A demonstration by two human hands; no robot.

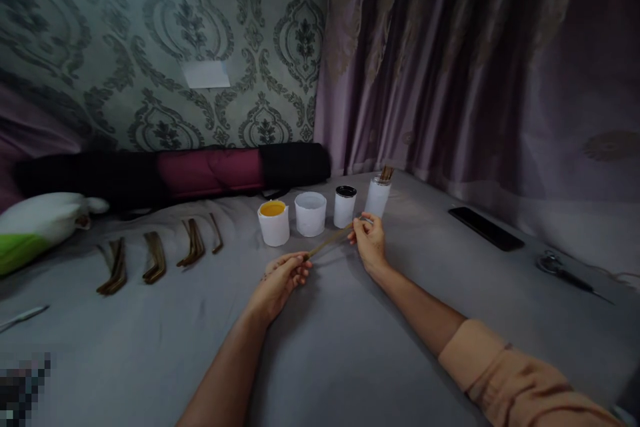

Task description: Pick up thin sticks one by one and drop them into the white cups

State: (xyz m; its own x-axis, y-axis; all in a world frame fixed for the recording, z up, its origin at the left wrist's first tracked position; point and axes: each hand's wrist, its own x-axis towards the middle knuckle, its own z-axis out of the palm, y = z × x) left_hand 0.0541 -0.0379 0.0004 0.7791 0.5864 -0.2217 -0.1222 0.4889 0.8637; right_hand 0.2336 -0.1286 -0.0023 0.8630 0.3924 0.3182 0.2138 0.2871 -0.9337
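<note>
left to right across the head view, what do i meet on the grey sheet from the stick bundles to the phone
First stick bundle, second stick bundle, third stick bundle, single bent stick, yellow-filled white cup, all-white cup, black-filled white cup, white jar of sticks, black phone.

Dim, muted light; the purple curtain [450, 73] falls into dark shadow between paler folds. Soft shadow lies near the left hand [285, 279]. Edges look wide-angle stretched; a pixelated patch [23, 383] covers the lower-left corner.
</note>
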